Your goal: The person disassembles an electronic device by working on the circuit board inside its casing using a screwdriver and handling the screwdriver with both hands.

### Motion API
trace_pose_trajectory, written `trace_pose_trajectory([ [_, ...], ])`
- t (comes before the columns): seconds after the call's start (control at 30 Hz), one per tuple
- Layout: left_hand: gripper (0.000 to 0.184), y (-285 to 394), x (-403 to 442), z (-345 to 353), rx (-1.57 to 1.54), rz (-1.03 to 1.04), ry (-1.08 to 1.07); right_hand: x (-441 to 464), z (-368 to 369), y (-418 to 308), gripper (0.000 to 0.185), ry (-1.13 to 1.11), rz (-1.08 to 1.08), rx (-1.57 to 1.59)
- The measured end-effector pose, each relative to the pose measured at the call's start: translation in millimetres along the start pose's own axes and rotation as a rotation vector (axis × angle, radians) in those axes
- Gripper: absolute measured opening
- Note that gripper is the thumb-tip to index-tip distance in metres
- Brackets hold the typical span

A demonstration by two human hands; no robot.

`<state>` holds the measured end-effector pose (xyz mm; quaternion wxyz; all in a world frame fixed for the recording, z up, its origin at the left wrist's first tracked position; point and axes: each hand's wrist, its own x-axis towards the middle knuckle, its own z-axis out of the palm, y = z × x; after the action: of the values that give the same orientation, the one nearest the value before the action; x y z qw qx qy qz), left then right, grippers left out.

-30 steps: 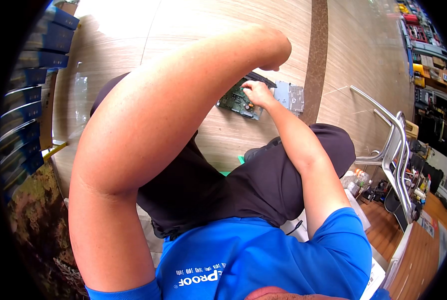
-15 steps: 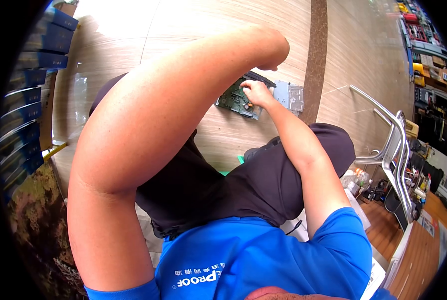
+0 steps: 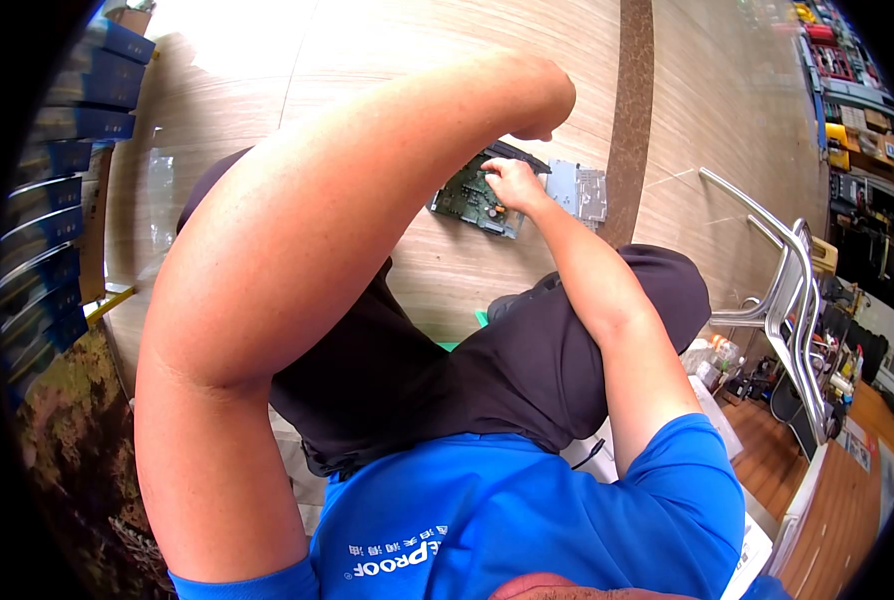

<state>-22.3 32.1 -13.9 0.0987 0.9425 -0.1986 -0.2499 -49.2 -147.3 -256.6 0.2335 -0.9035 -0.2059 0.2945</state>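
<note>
A green circuit board (image 3: 475,203) with metal edges lies on the floor between my knees. My right hand (image 3: 515,185) is over its right part, with fingers bent down onto it. Whatever those fingers pinch is too small to make out. My left hand (image 3: 545,100) is raised above and beyond the board, close to the camera. Its wrist is bent and its fingers are hidden behind the back of the hand. A black strip-like part (image 3: 517,157) sits along the board's far edge. Beside my right hand lies a flat silvery metal plate (image 3: 577,190).
A dark floor strip (image 3: 632,120) runs past the plate. To the right stands a metal tube chair frame (image 3: 792,290), with cluttered shelves (image 3: 867,140) behind it. Blue boxes (image 3: 57,210) are stacked at left. A green object (image 3: 481,318) shows near my shoe.
My left hand has shifted very slightly to the left. My right hand stays at the board, its fingers moved only a little, and the board looks unmoved.
</note>
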Motion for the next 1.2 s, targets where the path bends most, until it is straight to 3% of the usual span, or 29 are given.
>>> trace_pose_trajectory([
  [1.2,0.029,-4.0,-4.6,0.1,-0.039,0.042,0.038,7.7,11.2,10.4,0.023,0.039,0.075,-0.176],
])
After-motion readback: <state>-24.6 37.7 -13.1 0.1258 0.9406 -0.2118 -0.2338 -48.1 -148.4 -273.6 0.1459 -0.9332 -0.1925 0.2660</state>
